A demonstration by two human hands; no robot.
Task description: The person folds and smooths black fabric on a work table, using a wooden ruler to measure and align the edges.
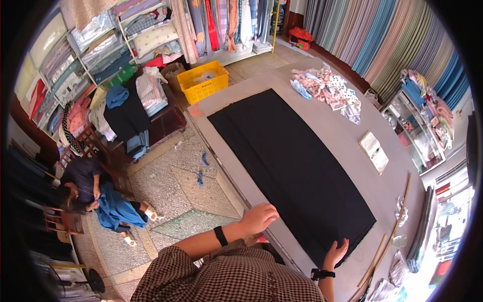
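Observation:
A long piece of black fabric (pixel 290 166) lies spread flat on the grey table (pixel 241 181). Over the table's near edge, just left of the fabric, is my left hand (pixel 259 219), its fingers curled; whether it holds anything cannot be told. My right hand (pixel 336 252) is at the fabric's bottom right end, fingers apart, with nothing seen in it. An open notebook (pixel 373 152) lies to the right of the fabric, and a heap of patterned cloth scraps (pixel 326 88) lies beyond it.
Wooden sticks (pixel 392 230) and plastic bags lie at the table's right. A yellow crate (pixel 203 82) stands beyond the far left corner. A seated person (pixel 88 188) handles blue cloth on the left. Fabric-filled shelves (pixel 90 49) and hanging curtains (pixel 377 37) line the walls.

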